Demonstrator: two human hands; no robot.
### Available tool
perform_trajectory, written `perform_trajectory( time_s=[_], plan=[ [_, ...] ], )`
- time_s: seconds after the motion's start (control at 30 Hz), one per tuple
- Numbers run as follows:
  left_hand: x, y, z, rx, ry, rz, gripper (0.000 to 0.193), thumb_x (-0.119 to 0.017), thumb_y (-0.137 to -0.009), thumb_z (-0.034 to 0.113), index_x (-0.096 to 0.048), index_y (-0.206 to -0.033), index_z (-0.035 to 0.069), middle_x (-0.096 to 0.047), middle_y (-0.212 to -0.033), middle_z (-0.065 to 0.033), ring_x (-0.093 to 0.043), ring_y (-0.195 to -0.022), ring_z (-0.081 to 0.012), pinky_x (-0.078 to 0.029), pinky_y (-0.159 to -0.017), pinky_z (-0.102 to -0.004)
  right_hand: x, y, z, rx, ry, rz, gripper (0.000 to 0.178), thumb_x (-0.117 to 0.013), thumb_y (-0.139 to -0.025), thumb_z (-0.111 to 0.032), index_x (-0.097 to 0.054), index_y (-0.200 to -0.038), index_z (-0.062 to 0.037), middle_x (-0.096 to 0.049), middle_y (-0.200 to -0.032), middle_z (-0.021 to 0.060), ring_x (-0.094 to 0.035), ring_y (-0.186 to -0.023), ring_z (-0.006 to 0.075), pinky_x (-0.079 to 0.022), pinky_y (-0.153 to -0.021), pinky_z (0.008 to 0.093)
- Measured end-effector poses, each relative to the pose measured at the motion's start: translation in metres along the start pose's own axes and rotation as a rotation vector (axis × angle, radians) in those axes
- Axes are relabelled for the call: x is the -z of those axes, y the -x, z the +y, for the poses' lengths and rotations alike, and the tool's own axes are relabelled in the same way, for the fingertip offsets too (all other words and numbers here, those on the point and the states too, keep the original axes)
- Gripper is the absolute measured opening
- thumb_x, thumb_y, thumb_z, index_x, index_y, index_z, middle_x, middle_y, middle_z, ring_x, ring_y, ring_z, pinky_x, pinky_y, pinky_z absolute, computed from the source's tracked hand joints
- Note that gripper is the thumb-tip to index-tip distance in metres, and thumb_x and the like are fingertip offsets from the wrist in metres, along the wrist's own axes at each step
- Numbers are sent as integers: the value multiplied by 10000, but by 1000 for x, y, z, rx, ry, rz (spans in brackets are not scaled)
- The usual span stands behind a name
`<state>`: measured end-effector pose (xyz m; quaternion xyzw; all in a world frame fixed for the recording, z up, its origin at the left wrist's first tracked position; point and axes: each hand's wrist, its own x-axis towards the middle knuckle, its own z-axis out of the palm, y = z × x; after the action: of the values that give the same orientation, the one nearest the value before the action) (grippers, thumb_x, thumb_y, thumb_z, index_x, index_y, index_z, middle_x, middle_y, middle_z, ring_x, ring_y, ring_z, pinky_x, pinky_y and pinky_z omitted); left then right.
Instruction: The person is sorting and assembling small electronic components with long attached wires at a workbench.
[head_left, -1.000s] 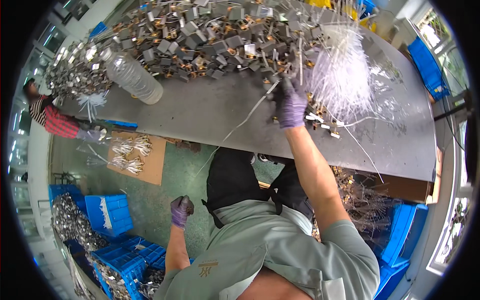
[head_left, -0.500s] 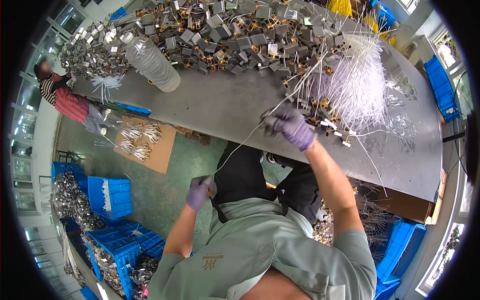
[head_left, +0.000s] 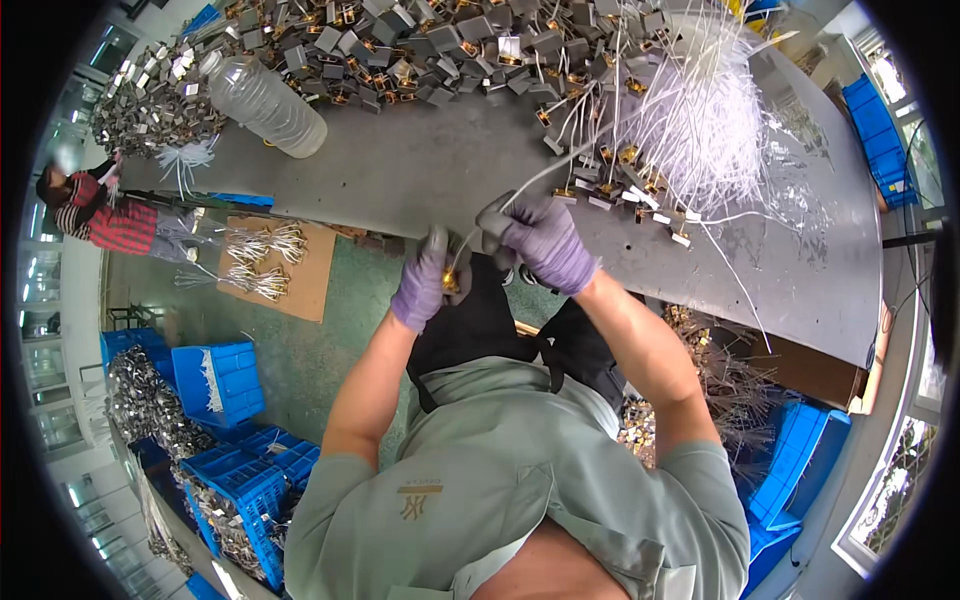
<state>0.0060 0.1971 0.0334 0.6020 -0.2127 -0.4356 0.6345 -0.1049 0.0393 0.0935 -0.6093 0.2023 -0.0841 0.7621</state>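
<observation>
My left hand (head_left: 428, 283), in a grey and purple glove, is closed on a small brass-coloured part (head_left: 450, 279) in front of the table edge. A white wire (head_left: 550, 172) runs up from that part to my right hand (head_left: 540, 243), gloved alike, whose fingers pinch it at the table edge. Beyond my right hand the wire stretches toward a heap of thin white wires (head_left: 705, 130) on the table. What my right fingertips cover is hidden. Several grey blocks with brass-coloured fittings (head_left: 620, 185) lie beyond that hand, beside the wire heap.
A large pile of grey blocks (head_left: 400, 50) covers the far side of the metal table (head_left: 400, 170). A clear plastic bottle (head_left: 265, 105) stands at the left. Bundled wires lie on cardboard (head_left: 312, 275) on the floor. Blue crates (head_left: 225, 385) stand left; a person (head_left: 110, 220) works at far left.
My left hand has risen and moved right, close to my right hand, which has shifted slightly left. The wire span between the hands is much shorter. The brass-coloured part now shows at my left fingers.
</observation>
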Motion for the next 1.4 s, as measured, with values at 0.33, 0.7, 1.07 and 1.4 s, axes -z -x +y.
perform_trajectory(
  time_s=[0.33,0.7,1.07,1.4],
  plan=[
    [-84,-61,46,-131,-210,-105,323,-603,-898,368,-583,-848,50,-575,-630,-21,-520,-480,-66,-378,-426,-201,91,21,19,81,19,332,310,-594,-905,-288,-598,-919,22,-626,-717,74,-561,-534,108,-469,-516,240],
    [-155,-202,6,-628,-802,58,232,-637,-870,238,-626,-890,8,-598,-713,-50,-543,-653,-128,-453,-612,-299,246,96,130,57,-914,1104,347,-630,-876,-392,-557,-1008,-79,-536,-742,23,-468,-622,150,-395,-559,296],
    [-183,-222,7,-436,-831,207,706,-784,-703,106,-402,-1285,-11,-595,-994,-136,-582,-838,-216,-504,-785,-369,267,65,52,393,-316,1182,251,-626,-897,-210,-597,-1071,-32,-607,-851,42,-599,-688,148,-478,-577,257],
    [-215,-256,10,-380,-608,18,474,-769,-721,112,-509,-1097,-12,-617,-980,-133,-581,-879,-221,-468,-844,-341,245,-12,31,180,289,900,562,-706,-804,-172,-458,-1242,77,-621,-1044,135,-591,-919,182,-492,-816,301]
  ],
)
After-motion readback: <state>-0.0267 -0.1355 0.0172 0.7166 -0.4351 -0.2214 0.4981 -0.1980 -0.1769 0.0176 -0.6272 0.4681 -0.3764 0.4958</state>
